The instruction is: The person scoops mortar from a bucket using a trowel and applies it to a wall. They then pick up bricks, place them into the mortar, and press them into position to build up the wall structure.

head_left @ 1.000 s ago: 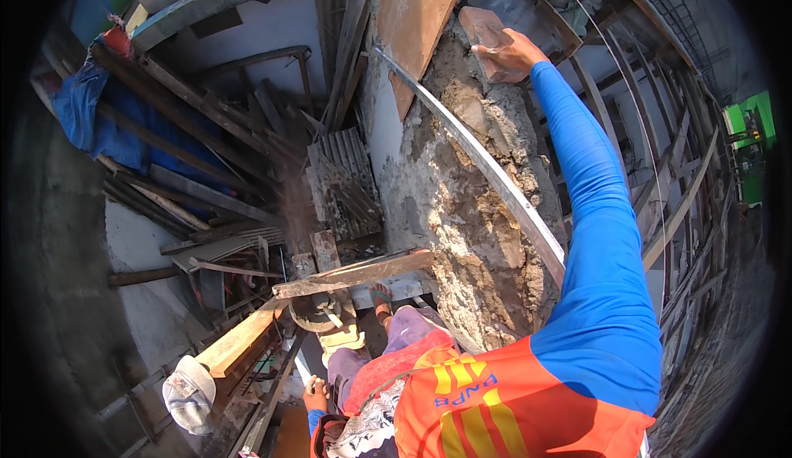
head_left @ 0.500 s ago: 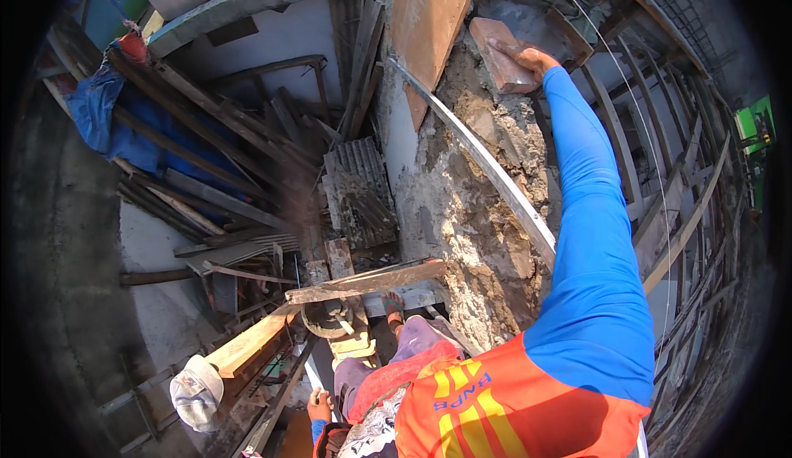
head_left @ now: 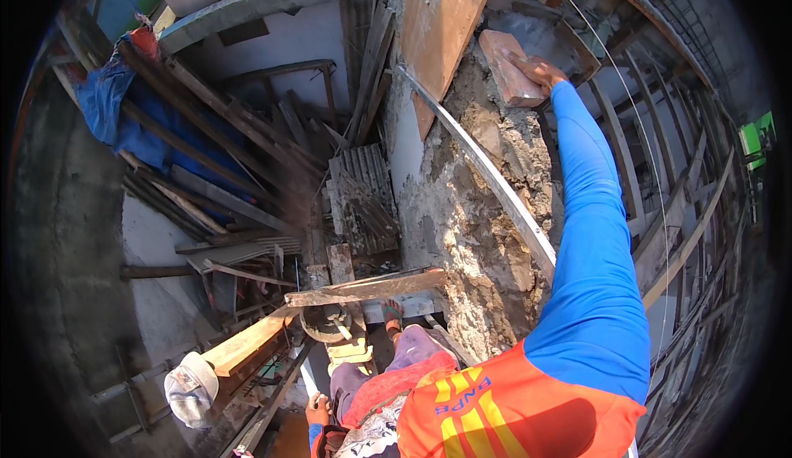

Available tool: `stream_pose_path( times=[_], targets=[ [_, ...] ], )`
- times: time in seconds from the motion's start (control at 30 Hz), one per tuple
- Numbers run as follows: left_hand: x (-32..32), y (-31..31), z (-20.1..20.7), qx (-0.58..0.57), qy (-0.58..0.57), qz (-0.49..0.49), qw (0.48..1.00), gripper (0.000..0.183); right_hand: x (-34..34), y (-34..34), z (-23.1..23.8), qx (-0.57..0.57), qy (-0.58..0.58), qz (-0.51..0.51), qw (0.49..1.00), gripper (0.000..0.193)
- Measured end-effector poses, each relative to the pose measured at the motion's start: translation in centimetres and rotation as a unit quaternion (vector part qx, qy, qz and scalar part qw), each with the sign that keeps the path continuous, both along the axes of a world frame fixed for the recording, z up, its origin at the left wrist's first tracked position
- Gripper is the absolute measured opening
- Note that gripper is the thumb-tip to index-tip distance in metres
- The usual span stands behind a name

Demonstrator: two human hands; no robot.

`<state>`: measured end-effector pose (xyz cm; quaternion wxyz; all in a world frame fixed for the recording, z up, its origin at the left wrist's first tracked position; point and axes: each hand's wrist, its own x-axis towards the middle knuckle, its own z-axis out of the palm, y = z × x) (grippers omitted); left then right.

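At far end of rough wall (head_left: 478, 260), brick (head_left: 510, 74) just L of R hand (head_left: 541, 73), long axis upper-L to lower-R; fingers part-bent over it (thumb hidden, can't tell if gripped); L hand (head_left: 318, 408) well apart, curled by pale strip (head_left: 308, 378), hold unclear

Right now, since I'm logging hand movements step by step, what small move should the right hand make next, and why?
Probably a light downward press on the red brick: the right hand already lies over its right part, and the brick appears to sit at the far end of the rough mortar.
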<state>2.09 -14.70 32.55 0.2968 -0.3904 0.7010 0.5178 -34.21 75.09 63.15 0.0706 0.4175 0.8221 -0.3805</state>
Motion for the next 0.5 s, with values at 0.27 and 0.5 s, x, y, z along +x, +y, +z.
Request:
stream_pose_path(
  times=[0.27, 0.5],
  targets=[
    [0.7, 0.0, -0.2, -0.011, 0.008, -0.033, 0.999, 0.041, -0.5, -0.4, -0.1, 0.048, 0.01, 0.02, 0.999, 0.126],
    [3.9, -0.8, -0.9, -0.008, 0.018, -0.009, 1.0, 0.04, -2.8, -1.4, -0.9, 0.221, -0.012, 0.025, 0.975, 0.102]
  ],
)
